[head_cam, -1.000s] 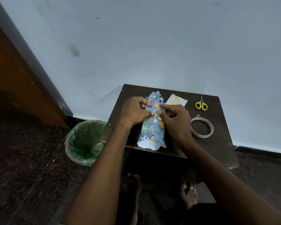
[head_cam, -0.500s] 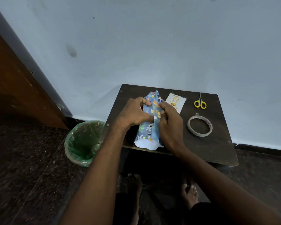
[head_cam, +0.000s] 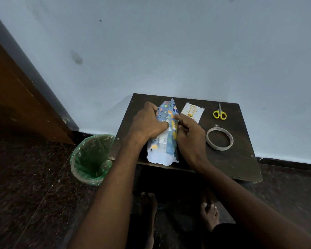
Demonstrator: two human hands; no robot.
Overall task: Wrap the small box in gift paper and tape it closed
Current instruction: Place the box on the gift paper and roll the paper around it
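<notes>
Blue gift paper [head_cam: 171, 144] printed with cartoon animals lies wrapped lengthwise around the small box [head_cam: 161, 140] on the dark wooden table [head_cam: 228, 164]. A white strip of the box shows through a gap between the paper's two edges. My left hand [head_cam: 147, 123] presses the left flap down over the box. My right hand [head_cam: 188, 133] pinches the right flap, which stands up along the seam. The paper's white underside sticks out at the near end. A roll of clear tape [head_cam: 219, 138] lies flat to the right of my right hand.
Yellow-handled scissors [head_cam: 219, 113] and a small white card [head_cam: 192, 112] lie at the back of the table. A bin with a green liner [head_cam: 91, 159] stands on the floor left of the table. A wall rises just behind. My bare feet show below.
The seam has opened: the right flap now stands up and a white strip of the box shows. My left hand has slid further over the package; the view has shifted slightly.
</notes>
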